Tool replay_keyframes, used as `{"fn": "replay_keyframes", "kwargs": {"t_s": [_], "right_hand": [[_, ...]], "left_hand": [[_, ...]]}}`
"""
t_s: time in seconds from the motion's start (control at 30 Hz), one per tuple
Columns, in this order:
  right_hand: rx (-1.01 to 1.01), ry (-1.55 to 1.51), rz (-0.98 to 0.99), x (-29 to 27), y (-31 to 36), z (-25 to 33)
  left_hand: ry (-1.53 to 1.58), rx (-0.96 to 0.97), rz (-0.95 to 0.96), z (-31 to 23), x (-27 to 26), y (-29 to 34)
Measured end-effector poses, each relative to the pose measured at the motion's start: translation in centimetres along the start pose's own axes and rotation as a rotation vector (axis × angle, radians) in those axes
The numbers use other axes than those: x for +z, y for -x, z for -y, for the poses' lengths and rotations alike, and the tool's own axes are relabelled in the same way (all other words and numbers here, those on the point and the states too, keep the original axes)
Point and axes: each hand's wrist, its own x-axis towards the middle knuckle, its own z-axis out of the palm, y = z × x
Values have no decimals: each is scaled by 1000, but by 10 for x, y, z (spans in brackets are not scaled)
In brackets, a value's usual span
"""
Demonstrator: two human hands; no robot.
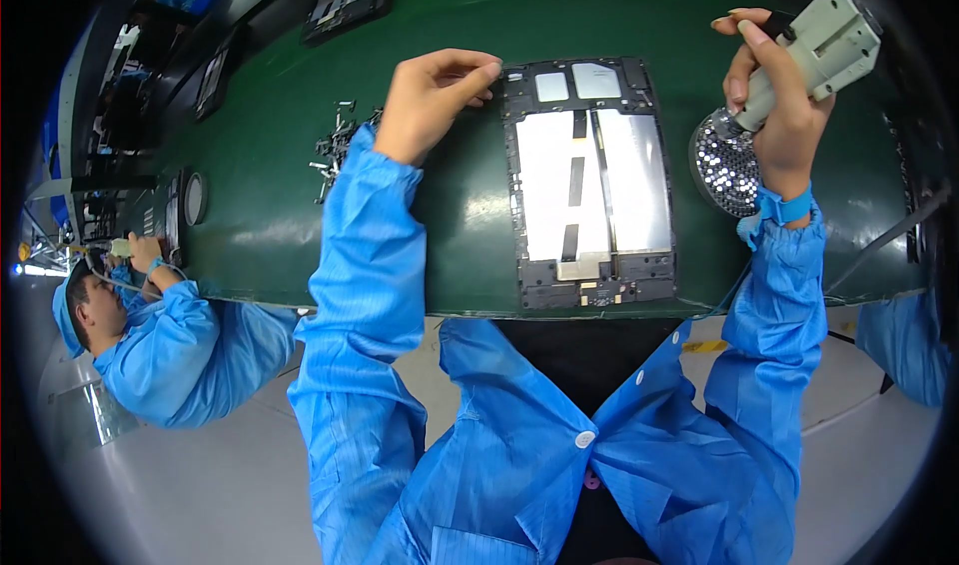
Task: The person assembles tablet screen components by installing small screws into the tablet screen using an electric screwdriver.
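An opened tablet (639, 185), with silver battery panels and black flat cables showing, lies on the green mat in front of me. My left hand (436, 95) is closed at its upper left corner, thumb and forefinger together; whatever is between the fingertips is too small to make out. To the right, my right hand (784, 115) grips a pale electric screwdriver (824, 50), slanted with its nose down and to the left. That nose is over a round dish (727, 170) filled with small shiny screws. A blue band circles my right wrist.
Left of my left forearm is a heap of small metal parts (335, 150). Another dark tablet (345, 3) lies at the far edge of the green table (465, 205). A co-worker in blue (190, 340) works at the left, near a small round dish (195, 198).
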Motion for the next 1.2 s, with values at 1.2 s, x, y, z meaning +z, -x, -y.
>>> {"fn": "replay_keyframes", "kwargs": {"t_s": [1.2], "right_hand": [[230,-337,341,123,-7,-6]], "left_hand": [[190,40,358,24,25,8]]}}
